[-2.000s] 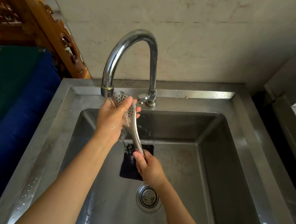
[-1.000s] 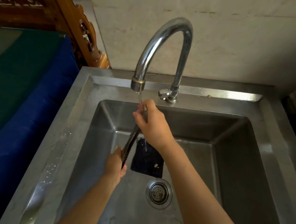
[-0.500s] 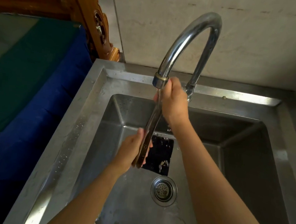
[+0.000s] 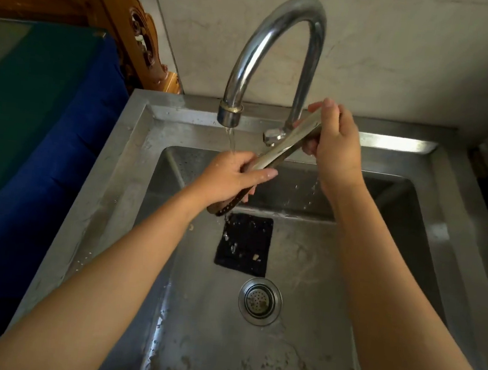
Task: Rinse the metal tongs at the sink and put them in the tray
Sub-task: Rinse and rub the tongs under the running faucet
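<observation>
Since half a second ago you've tipped the metal tongs [image 4: 285, 150] from near upright to a slant across mid-frame, above the sink [image 4: 279, 354]. Your right hand [image 4: 334, 146] grips the upper end, right of the faucet [image 4: 284, 17] spout. Your left hand [image 4: 228, 177] wraps the lower part under the running water [image 4: 232, 140], with the perforated tip poking out below it. Lower down, a black pad [image 4: 244, 243] lies above the drain strainer [image 4: 260, 301].
</observation>
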Demonstrator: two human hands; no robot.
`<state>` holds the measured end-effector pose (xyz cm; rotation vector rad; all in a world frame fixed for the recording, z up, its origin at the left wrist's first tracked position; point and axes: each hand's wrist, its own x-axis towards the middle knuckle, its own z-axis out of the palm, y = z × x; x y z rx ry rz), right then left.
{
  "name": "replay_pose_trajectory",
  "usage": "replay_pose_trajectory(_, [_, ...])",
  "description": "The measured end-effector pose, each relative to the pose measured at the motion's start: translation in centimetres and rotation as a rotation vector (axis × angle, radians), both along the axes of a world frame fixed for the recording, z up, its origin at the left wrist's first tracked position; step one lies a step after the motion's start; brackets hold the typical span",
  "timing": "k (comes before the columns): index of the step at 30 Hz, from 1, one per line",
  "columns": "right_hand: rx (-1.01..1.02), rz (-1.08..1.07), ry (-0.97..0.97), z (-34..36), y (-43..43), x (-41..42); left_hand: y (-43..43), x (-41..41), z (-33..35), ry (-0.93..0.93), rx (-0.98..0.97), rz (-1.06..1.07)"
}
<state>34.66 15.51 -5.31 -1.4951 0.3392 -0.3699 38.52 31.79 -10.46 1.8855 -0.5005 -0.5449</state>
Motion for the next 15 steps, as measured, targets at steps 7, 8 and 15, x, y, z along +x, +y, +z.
replay_pose_trajectory(7, [-0.089,-0.030,0.028,-0.9,-2.3,-1.8,-0.9,2.1,2.1,-0.249,0.238,-0.045])
replay_pose_trajectory(8, [-0.087,-0.017,0.039,-1.1,-2.6,-2.3,-1.0,2.4,2.6,-0.328,0.300,-0.064])
replay_pose_trajectory(15, [-0.160,-0.013,0.066,-2.4,-2.5,-5.2,-0.1,2.9,4.4,-0.263,0.690,-0.540])
